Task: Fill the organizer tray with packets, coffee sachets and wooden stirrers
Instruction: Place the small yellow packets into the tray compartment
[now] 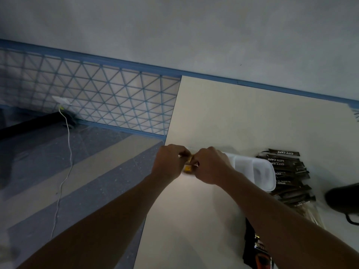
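A white organizer tray (pixel 260 174) lies on the cream table (pixel 252 117), its right compartments bare. Over its left end my left hand (pixel 170 162) and my right hand (pixel 210 165) meet, fingers curled round small yellow packets (pixel 188 168); most of the packets and the tray's left part are hidden by the hands. A pile of dark brown coffee and sugar sachets (pixel 287 171) lies right of the tray. Wooden stirrers (pixel 314 216) in a clear wrapper lie below that pile. A black coffee pack (pixel 256 249) sits near the table's front, partly under my right forearm.
The table's left edge runs diagonally just left of my left hand, with the floor below it. A dark object (pixel 343 199) with a cord sits at the right edge. A white cable (pixel 64 152) hangs from a wall socket on the left.
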`<control>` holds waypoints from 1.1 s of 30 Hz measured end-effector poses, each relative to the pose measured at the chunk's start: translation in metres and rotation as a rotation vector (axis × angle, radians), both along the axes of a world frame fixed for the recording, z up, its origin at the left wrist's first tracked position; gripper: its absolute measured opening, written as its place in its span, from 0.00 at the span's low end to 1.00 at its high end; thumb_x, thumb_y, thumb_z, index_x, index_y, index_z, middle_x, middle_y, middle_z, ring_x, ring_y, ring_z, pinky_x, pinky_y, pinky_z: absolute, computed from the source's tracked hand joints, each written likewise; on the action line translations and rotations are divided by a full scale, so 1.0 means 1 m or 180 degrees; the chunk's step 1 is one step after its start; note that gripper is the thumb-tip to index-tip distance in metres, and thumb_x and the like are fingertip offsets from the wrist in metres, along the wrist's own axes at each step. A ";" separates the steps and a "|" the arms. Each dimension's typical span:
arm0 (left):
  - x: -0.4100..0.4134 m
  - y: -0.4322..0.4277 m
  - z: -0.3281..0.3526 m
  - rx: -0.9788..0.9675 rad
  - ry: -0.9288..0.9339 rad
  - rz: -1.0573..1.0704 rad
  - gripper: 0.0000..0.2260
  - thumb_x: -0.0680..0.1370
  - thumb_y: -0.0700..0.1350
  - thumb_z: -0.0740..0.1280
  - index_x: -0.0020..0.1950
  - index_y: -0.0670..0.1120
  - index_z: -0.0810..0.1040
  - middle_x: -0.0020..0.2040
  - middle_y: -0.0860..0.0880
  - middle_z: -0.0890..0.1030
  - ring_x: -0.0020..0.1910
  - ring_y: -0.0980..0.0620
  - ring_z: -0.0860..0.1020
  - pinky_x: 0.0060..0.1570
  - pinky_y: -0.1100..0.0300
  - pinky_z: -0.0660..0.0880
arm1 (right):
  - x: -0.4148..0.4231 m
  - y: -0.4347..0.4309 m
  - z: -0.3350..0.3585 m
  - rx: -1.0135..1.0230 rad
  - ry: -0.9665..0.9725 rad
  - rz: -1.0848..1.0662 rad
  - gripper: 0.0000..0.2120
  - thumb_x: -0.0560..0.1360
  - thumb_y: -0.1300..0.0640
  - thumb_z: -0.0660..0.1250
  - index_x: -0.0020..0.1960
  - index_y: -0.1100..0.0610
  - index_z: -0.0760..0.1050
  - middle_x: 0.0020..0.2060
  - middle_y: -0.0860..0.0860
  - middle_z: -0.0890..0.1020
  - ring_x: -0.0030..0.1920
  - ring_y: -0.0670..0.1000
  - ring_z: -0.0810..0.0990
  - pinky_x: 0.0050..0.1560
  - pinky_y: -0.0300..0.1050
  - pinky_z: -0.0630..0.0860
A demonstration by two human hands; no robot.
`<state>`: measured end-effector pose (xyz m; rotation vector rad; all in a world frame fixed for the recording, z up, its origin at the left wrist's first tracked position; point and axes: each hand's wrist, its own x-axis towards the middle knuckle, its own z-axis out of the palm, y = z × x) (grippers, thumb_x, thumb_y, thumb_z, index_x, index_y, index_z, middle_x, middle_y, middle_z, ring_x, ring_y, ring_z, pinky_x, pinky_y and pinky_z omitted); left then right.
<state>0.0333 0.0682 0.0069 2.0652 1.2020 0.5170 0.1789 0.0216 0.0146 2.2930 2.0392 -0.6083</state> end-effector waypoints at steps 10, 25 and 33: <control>0.000 0.002 0.002 -0.0015 0.0138 -0.0044 0.07 0.76 0.40 0.70 0.52 0.46 0.86 0.47 0.50 0.86 0.46 0.54 0.83 0.46 0.70 0.71 | -0.001 -0.009 -0.010 0.0080 -0.0011 -0.0228 0.13 0.75 0.44 0.65 0.57 0.46 0.82 0.47 0.51 0.83 0.48 0.56 0.81 0.45 0.45 0.77; -0.014 -0.001 0.017 0.0185 -0.0041 0.0381 0.05 0.76 0.41 0.72 0.50 0.46 0.85 0.45 0.53 0.85 0.35 0.68 0.74 0.41 0.82 0.67 | 0.021 -0.018 0.021 0.0451 0.0655 -0.0577 0.12 0.70 0.51 0.70 0.52 0.43 0.83 0.40 0.44 0.85 0.44 0.49 0.81 0.46 0.45 0.79; -0.001 -0.022 0.033 0.0227 -0.0309 0.0199 0.05 0.76 0.41 0.70 0.48 0.47 0.85 0.43 0.55 0.84 0.37 0.66 0.77 0.41 0.80 0.69 | 0.045 -0.047 0.048 0.0813 0.0773 -0.0992 0.07 0.74 0.51 0.70 0.51 0.46 0.84 0.37 0.41 0.82 0.44 0.46 0.80 0.48 0.44 0.78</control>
